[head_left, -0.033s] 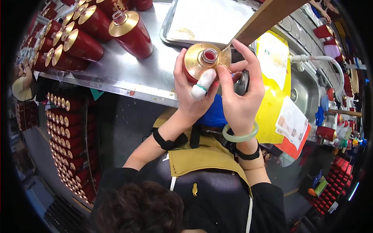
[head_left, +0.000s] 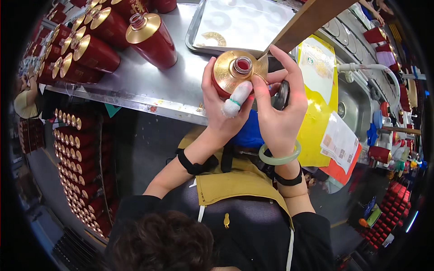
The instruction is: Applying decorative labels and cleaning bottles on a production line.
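Note:
My left hand (head_left: 222, 107) is wrapped round a red bottle (head_left: 224, 72) with a gold shoulder and an uncapped clear neck, tilted so its mouth faces up. A white cover with a green band sheathes the left thumb, which presses on the gold shoulder. At the shoulder's right side, my right hand (head_left: 281, 101) pinches a thin gold label (head_left: 261, 68) between thumb and finger; its edge touches the bottle. The other right fingers are raised around a dark rounded object (head_left: 281, 95) whose kind I cannot make out. Beyond the bottle, a curved gold label (head_left: 214, 38) lies on a white sheet.
The sheet rests in a metal tray (head_left: 195, 28) on the steel table (head_left: 131, 90). One red bottle (head_left: 156, 43) stands left, with several more behind it. A wooden bar (head_left: 307, 22) slants overhead. Right are a yellow sheet (head_left: 312, 131) and a sink (head_left: 350, 106). Bottle racks (head_left: 81, 171) stand lower left.

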